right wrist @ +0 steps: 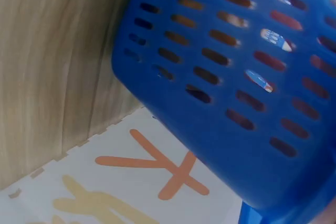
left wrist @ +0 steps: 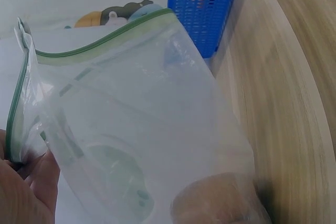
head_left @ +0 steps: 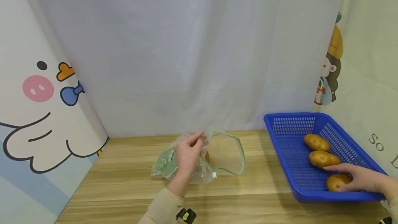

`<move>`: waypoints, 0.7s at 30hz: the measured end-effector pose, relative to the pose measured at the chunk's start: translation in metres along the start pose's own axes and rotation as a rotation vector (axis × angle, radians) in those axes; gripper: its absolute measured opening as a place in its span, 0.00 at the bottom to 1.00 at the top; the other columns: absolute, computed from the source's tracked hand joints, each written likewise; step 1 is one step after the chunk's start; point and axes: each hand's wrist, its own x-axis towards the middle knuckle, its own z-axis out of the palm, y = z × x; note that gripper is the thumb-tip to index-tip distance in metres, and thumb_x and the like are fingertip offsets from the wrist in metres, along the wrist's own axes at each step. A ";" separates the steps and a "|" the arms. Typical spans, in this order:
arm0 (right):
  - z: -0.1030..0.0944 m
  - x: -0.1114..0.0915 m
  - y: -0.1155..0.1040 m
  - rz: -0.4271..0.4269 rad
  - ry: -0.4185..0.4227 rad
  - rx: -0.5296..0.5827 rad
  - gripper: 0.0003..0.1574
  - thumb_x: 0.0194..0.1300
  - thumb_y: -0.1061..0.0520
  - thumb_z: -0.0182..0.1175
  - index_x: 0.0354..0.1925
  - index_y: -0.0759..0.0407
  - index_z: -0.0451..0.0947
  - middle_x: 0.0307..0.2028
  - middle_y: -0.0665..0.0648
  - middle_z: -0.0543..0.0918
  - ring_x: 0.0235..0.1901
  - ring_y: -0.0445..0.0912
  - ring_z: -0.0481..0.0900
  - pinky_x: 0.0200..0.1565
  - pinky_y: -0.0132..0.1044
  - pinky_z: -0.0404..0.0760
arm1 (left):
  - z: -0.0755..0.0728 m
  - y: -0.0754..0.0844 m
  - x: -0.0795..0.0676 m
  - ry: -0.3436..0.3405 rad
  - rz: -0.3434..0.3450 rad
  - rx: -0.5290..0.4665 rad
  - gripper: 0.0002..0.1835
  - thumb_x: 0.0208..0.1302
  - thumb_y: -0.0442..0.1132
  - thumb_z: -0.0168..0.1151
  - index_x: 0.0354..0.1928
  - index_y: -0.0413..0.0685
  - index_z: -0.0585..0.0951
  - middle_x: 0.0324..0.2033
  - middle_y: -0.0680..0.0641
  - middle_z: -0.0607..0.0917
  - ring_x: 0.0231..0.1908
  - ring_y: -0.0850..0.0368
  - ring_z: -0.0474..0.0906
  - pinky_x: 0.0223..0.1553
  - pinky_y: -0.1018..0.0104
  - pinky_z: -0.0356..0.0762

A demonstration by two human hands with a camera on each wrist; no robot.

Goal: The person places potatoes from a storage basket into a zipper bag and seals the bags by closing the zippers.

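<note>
My left hand (head_left: 189,153) pinches the rim of a clear zip bag (head_left: 225,153) with a green seal and a white slider. The bag's mouth gapes toward the right. Inside it lies a brownish, rounded thing (left wrist: 210,200), blurred by the plastic in the left wrist view. At the right, my right hand (head_left: 360,179) reaches into a blue basket (head_left: 281,158), thumb and fingers spread around the nearest potato (head_left: 337,182). Two more potatoes, a middle one (head_left: 324,159) and a far one (head_left: 316,142), lie behind it. The right wrist view shows only the basket's slotted side, hiding the fingers.
The wooden table (head_left: 124,179) carries both bag and basket. A pale curtain (head_left: 186,54) hangs along the back edge. Printed cloths stand at either side, with a cartoon bird (head_left: 46,113) on the left. The basket's raised rim lies beneath the right wrist.
</note>
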 end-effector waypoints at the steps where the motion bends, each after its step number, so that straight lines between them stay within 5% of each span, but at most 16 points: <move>1: 0.001 0.001 0.002 0.000 -0.012 0.000 0.27 0.63 0.53 0.69 0.61 0.47 0.79 0.55 0.72 0.75 0.46 0.19 0.62 0.41 0.27 0.73 | 0.000 0.003 -0.002 -0.003 0.001 -0.001 0.14 0.66 0.25 0.56 0.50 0.32 0.84 0.41 0.33 0.86 0.40 0.40 0.86 0.31 0.68 0.86; 4: 0.004 0.005 0.006 0.006 -0.039 -0.038 0.28 0.62 0.50 0.69 0.61 0.49 0.79 0.55 0.69 0.75 0.48 0.23 0.65 0.42 0.29 0.75 | 0.000 0.005 -0.002 -0.005 0.001 0.006 0.14 0.66 0.24 0.56 0.50 0.31 0.84 0.41 0.32 0.86 0.40 0.39 0.86 0.32 0.66 0.87; 11: 0.006 0.017 -0.003 0.066 -0.060 -0.061 0.30 0.59 0.52 0.71 0.59 0.60 0.79 0.55 0.73 0.75 0.52 0.66 0.73 0.49 0.59 0.76 | 0.000 -0.018 0.007 0.004 -0.004 -0.022 0.13 0.66 0.27 0.57 0.50 0.36 0.85 0.41 0.35 0.87 0.40 0.43 0.87 0.31 0.67 0.86; 21: 0.010 0.030 -0.004 -0.065 0.142 -0.191 0.37 0.53 0.49 0.75 0.58 0.62 0.78 0.52 0.69 0.79 0.49 0.55 0.77 0.45 0.49 0.79 | -0.001 -0.020 0.007 -0.001 0.011 -0.020 0.13 0.65 0.27 0.58 0.49 0.38 0.86 0.40 0.37 0.88 0.38 0.45 0.87 0.31 0.71 0.85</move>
